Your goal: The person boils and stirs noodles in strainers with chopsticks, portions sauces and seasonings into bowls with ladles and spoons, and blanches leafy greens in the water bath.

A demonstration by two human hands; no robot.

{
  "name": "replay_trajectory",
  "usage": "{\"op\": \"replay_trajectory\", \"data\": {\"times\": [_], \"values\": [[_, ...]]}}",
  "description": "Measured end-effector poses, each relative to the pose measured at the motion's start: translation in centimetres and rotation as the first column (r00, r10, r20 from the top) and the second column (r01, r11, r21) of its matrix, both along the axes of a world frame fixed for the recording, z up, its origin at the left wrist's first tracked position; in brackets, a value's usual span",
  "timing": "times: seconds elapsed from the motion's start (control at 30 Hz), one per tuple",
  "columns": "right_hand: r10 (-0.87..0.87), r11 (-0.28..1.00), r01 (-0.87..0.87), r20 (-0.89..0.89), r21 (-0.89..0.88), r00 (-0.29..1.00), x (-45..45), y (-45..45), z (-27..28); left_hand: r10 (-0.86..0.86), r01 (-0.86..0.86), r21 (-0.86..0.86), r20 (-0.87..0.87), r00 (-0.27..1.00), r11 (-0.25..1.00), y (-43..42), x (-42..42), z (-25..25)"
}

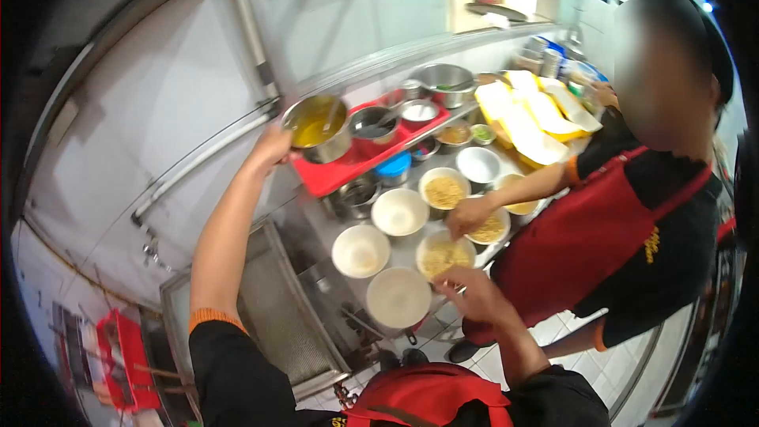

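My left hand (273, 149), arm stretched forward, grips the side of a metal pot (341, 146) of yellow liquid with a utensil in it. The pot is at the left end of a red tray (336, 178). My right hand (478, 294) is closed beside a white bowl of noodles (445, 257); a small shiny metal piece shows at its fingers, too blurred to name. Just left of it stands a white bowl (399, 298) with no noodles showing. More such bowls (361, 251) stand behind it. Another bowl of noodles (444, 190) is farther back.
At right, a co-worker in a red apron (545, 245) reaches a hand (472, 216) over the noodle bowls. The tray also bears a dark-filled pot (373, 125). Yellow trays with white liners (522, 122) stand at the back right. A metal basin (281, 308) is at lower left.
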State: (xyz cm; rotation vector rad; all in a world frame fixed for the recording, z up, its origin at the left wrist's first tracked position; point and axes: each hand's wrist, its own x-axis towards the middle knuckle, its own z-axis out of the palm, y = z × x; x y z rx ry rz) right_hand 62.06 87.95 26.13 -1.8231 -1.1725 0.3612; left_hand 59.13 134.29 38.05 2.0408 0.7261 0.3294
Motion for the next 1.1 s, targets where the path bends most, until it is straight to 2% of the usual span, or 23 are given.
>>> {"op": "replay_trajectory", "data": {"times": [0.03,0.1,0.13,0.17,0.2,0.3,0.33,0.37,0.4,0.43,0.47,0.53,0.6,0.67,0.7,0.73,0.77,0.83,0.9,0.97,1.0,1.07,1.1], "values": [[-0.002,0.999,0.003,0.025,-0.035,1.000,0.7,1.6,1.1,0.000,0.000,-0.022,0.001,1.000,1.000,-1.1,-0.9,1.1],[0.014,1.000,-0.016,0.085,0.027,0.996,2.7,5.1,2.1,0.001,-0.003,-0.062,-0.021,1.000,0.998,-3.8,-3.0,2.4],[-0.016,0.999,0.016,0.008,0.050,1.000,3.7,7.0,2.0,-0.031,0.025,-0.078,-0.073,0.997,0.997,-4.8,-3.8,2.3],[0.058,0.986,-0.015,-0.251,0.167,0.966,4.3,8.7,2.6,-0.071,0.059,-0.093,-0.123,0.990,0.994,-5.7,-4.2,1.7],[0.091,0.966,0.037,-0.470,0.255,0.878,4.5,10.6,3.6,-0.076,0.062,-0.104,-0.133,0.988,0.993,-6.7,-4.6,0.5],[-0.057,0.976,0.155,-0.510,0.152,0.858,4.8,14.3,4.2,-0.200,0.189,-0.106,-0.108,0.974,0.976,-9.4,-6.3,-4.5],[-0.145,0.972,0.220,-0.532,0.080,0.834,4.7,15.0,3.3,-0.235,0.223,-0.092,-0.139,0.962,0.970,-10.0,-6.7,-6.6],[-0.145,0.973,0.219,-0.532,0.079,0.834,5.1,15.8,1.0,-0.257,0.239,-0.137,-0.131,0.957,0.961,-10.8,-7.3,-8.4],[-0.215,0.962,0.250,-0.254,0.114,0.943,5.8,16.5,-1.9,-0.281,0.258,-0.179,-0.119,0.952,0.949,-11.8,-7.8,-9.5],[-0.279,0.951,0.269,0.047,0.155,0.959,6.1,16.6,-3.5,-0.272,0.240,-0.205,-0.142,0.952,0.949,-12.7,-8.4,-9.9],[-0.281,0.950,0.271,0.052,0.154,0.958,5.6,16.1,-3.7,-0.263,0.222,-0.232,-0.165,0.951,0.947,-13.4,-8.9,-10.2],[-0.359,0.874,0.298,0.097,0.383,0.928,4.4,15.3,-4.1,-0.287,0.249,-0.224,-0.154,0.946,0.942,-13.8,-9.3,-10.8],[-0.309,0.909,0.250,0.135,0.334,0.941,2.8,13.9,-2.6,-0.299,0.288,-0.114,-0.098,0.949,0.951,-13.6,-9.3,-12.6],[-0.021,0.996,-0.017,0.406,0.090,0.914,1.4,12.4,-0.5,-0.290,0.286,-0.050,-0.118,0.950,0.957,-12.8,-8.5,-13.7],[-0.015,0.991,-0.055,0.522,0.118,0.853,1.1,12.1,-0.1,-0.244,0.255,0.059,-0.155,0.957,0.965,-12.9,-8.1,-13.4],[-0.009,0.991,-0.061,0.526,0.117,0.850,1.7,12.1,-0.1,-0.193,0.225,0.170,-0.185,0.963,0.959,-12.8,-7.7,-13.0],[-0.049,0.984,-0.051,0.529,0.173,0.847,2.5,12.1,-0.1,-0.222,0.266,0.304,-0.172,0.960,0.915,-10.8,-6.6,-15.9],[-0.162,0.954,0.014,0.476,0.299,0.865,3.8,12.5,-0.4,-0.184,0.236,0.291,-0.195,0.963,0.927,-11.0,-5.7,-14.7],[-0.199,0.946,0.037,0.487,0.322,0.851,5.1,13.1,-0.6,-0.152,0.211,0.279,-0.219,0.964,0.937,-10.5,-4.8,-14.8],[-0.231,0.943,0.082,0.456,0.324,0.859,7.0,14.1,-2.2,-0.187,0.276,0.417,-0.241,0.952,0.866,-9.5,-3.4,-16.3],[-0.235,0.942,0.084,0.459,0.326,0.857,7.6,14.5,-2.6,-0.190,0.277,0.420,-0.238,0.953,0.864,-9.9,-3.0,-15.5],[-0.228,0.968,0.184,0.297,0.168,0.927,8.8,15.3,-3.5,-0.093,0.160,0.274,-0.241,0.966,0.948,-10.7,-2.3,-14.2],[-0.310,0.946,0.273,0.240,0.173,0.920,9.4,15.7,-3.9,-0.093,0.159,0.275,-0.238,0.967,0.948,-9.9,-1.6,-15.2]]}}
